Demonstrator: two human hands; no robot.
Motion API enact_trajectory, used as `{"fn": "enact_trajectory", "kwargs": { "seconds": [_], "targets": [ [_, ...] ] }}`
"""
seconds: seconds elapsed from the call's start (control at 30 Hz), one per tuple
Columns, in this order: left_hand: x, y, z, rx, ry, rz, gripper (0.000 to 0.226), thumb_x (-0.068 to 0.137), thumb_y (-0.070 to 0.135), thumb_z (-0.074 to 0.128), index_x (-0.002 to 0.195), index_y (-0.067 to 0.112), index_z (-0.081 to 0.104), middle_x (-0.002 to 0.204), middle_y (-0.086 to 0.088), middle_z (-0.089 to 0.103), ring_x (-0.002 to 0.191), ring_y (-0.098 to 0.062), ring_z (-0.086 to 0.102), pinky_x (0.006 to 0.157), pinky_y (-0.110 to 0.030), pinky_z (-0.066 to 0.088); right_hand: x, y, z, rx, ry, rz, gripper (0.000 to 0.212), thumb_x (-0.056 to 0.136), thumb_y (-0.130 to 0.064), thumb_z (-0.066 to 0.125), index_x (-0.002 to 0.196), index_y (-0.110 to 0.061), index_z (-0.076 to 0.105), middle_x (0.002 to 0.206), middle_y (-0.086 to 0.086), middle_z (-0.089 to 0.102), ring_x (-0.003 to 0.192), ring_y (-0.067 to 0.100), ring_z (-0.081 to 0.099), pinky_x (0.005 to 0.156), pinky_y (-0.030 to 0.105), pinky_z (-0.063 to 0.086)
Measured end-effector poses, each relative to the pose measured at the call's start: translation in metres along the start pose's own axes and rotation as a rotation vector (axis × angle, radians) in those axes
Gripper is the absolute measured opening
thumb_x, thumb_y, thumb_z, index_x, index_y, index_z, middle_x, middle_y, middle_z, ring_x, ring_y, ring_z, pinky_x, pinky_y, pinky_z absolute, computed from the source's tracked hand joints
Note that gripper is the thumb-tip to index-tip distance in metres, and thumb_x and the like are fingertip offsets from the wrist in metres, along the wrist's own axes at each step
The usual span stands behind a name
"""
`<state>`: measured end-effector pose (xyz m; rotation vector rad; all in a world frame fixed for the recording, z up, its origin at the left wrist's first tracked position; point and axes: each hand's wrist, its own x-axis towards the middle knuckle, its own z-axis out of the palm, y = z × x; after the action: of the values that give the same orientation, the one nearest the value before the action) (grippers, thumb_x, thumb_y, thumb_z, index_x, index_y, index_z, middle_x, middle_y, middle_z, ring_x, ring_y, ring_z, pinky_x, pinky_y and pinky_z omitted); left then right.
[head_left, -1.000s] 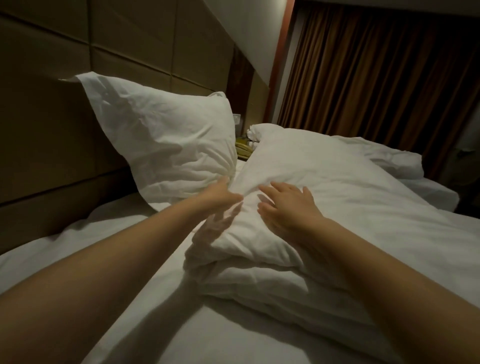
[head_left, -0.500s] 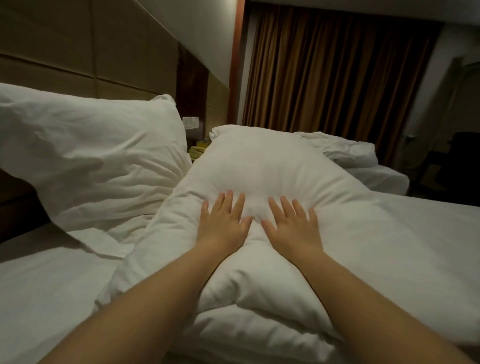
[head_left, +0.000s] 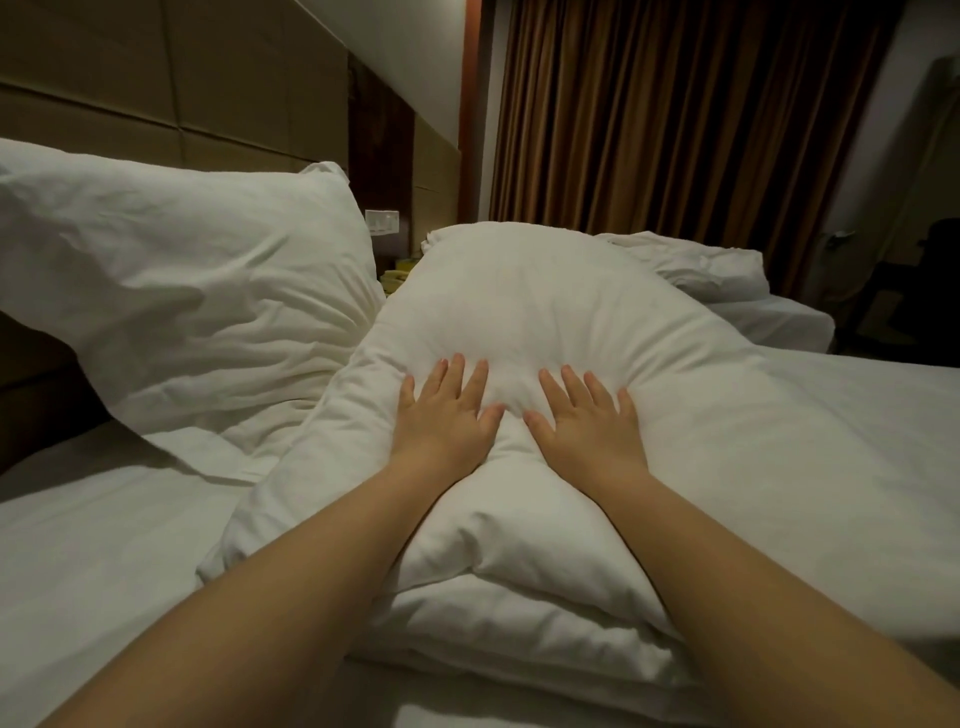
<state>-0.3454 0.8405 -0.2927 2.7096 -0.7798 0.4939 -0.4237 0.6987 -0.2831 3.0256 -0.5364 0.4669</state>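
- the white pillow (head_left: 545, 312) is pressed from above by the left hand (head_left: 441, 421) and the right hand (head_left: 587, 423), which are set side by side with thumbs nearly meeting; a dent is sunk in the filling around them.
- no grip is closed on anything: on both hands the fingers are laid out straight and spread, palms flat on the cover, with nothing pinched or curled round.
- relative to the grip, the pillow lies directly beneath both palms and reaches well beyond the fingertips; its near end bulges back between the forearms.
- the pillow is carried on a folded duvet (head_left: 519, 629), which is itself spread on the bed (head_left: 78, 545).
- to the left, a second pillow (head_left: 182, 291) is propped against the headboard (head_left: 156, 78); whether it touches the pressed one or lies just beside it cannot be told.
- a likely fault: since the load is put near the middle only, the filling may be driven to both ends, and the pillow left lumpy rather than evened out.
- another risk: the pillow may be slid off the soft duvet stack if the push is directed forward rather than down, as nothing is held fast by flat palms.
- the propped pillow could be nudged or toppled if the pressed one is shoved leftward.
- fresh creases may be made in the cover if the palms are dragged.
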Motion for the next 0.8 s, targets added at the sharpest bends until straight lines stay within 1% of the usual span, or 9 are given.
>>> {"fn": "enact_trajectory", "kwargs": {
  "seconds": [0.23,0.37,0.43,0.5,0.53,0.57,0.6,0.7,0.8],
  "targets": [
    [-0.001,0.0,0.002,-0.005,0.029,0.003,0.059,0.099,0.049,0.021,0.152,0.03,0.006,0.16,0.001,0.003,0.147,-0.016,0.001,0.116,-0.047,-0.002,-0.001,0.0,0.003,-0.011,0.016,0.002,0.06,0.098,-0.056,0.015,0.152,-0.034,0.0,0.161,-0.006,-0.002,0.148,0.018,-0.002,0.117,0.047,-0.003],
    [-0.009,0.0,-0.002,-0.016,0.049,0.026,0.057,0.099,0.046,0.026,0.152,0.026,0.014,0.16,-0.001,0.011,0.147,-0.017,0.006,0.116,-0.046,0.002,-0.002,-0.002,0.002,0.002,0.054,-0.002,0.059,0.099,-0.053,0.017,0.153,-0.032,0.004,0.161,-0.004,0.003,0.148,0.018,0.002,0.117,0.047,-0.001],
    [-0.019,0.002,-0.01,-0.103,0.06,0.121,0.061,0.095,0.052,0.026,0.149,0.023,0.026,0.157,-0.003,0.022,0.145,-0.017,0.016,0.115,-0.044,0.007,-0.006,-0.002,0.0,0.03,0.074,-0.009,0.058,0.1,-0.05,0.02,0.153,-0.029,0.008,0.161,-0.003,0.007,0.148,0.019,0.004,0.117,0.047,0.001],
    [-0.041,0.002,-0.018,-0.267,0.097,0.334,0.067,0.088,0.055,0.025,0.141,0.02,0.045,0.149,-0.008,0.039,0.138,-0.022,0.035,0.111,-0.043,0.021,-0.016,-0.004,-0.001,0.069,0.084,-0.038,0.056,0.101,-0.044,0.023,0.153,-0.026,0.012,0.161,-0.002,0.01,0.148,0.018,0.006,0.117,0.046,0.002],
    [-0.055,0.001,-0.018,-0.313,0.127,0.459,0.062,0.089,0.051,0.028,0.135,0.019,0.052,0.143,-0.009,0.048,0.132,-0.025,0.044,0.108,-0.043,0.029,-0.021,-0.004,-0.001,0.085,0.095,-0.057,0.055,0.101,-0.042,0.024,0.153,-0.026,0.013,0.161,-0.002,0.011,0.147,0.018,0.007,0.117,0.045,0.003],
    [-0.067,-0.001,-0.014,-0.305,0.154,0.559,0.055,0.091,0.046,0.031,0.131,0.019,0.057,0.137,-0.009,0.053,0.128,-0.027,0.049,0.105,-0.044,0.033,-0.025,-0.004,0.0,0.096,0.11,-0.072,0.054,0.102,-0.04,0.024,0.153,-0.025,0.014,0.16,-0.002,0.013,0.147,0.018,0.008,0.117,0.045,0.004],
    [-0.075,-0.003,-0.01,-0.272,0.158,0.608,0.051,0.092,0.042,0.032,0.13,0.02,0.058,0.135,-0.008,0.056,0.127,-0.027,0.05,0.103,-0.044,0.033,-0.028,-0.004,-0.001,0.1,0.123,-0.079,0.053,0.102,-0.038,0.025,0.153,-0.025,0.015,0.16,-0.001,0.014,0.147,0.018,0.009,0.117,0.044,0.005],
    [-0.078,-0.004,-0.007,-0.219,0.118,0.575,0.049,0.093,0.039,0.032,0.128,0.02,0.06,0.131,-0.007,0.059,0.125,-0.027,0.052,0.102,-0.045,0.036,-0.027,-0.004,-0.001,0.088,0.134,-0.08,0.053,0.101,-0.037,0.027,0.152,-0.024,0.018,0.159,-0.001,0.017,0.147,0.018,0.012,0.117,0.044,0.007],
    [-0.079,-0.002,-0.01,-0.197,0.141,0.557,0.05,0.093,0.037,0.03,0.128,0.018,0.06,0.132,-0.008,0.058,0.125,-0.028,0.052,0.102,-0.047,0.039,-0.029,-0.006,-0.004,0.11,0.15,-0.084,0.052,0.101,-0.033,0.028,0.151,-0.021,0.022,0.158,0.001,0.022,0.146,0.019,0.015,0.116,0.044,0.009]
  ]
}}
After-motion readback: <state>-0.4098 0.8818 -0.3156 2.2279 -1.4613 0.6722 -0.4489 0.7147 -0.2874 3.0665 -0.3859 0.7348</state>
